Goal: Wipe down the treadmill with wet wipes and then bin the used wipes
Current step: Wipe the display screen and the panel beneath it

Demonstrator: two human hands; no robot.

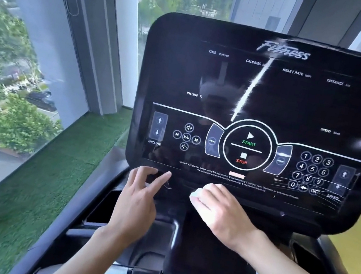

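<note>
where right hand (222, 212) curls, wet wipe (196, 196) lies beneath.

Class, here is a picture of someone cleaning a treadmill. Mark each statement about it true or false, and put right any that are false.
1. The right hand holds a white wipe at the lower edge of the console. True.
2. The left hand grips a spray bottle. False: it holds nothing, and its outstretched fingertips are at the console's lower edge.
3. The START button sits above the STOP button. True.
4. The number keypad is on the left side of the console. False: it is on the right, and the INCLINE arrows are on the left.
</note>
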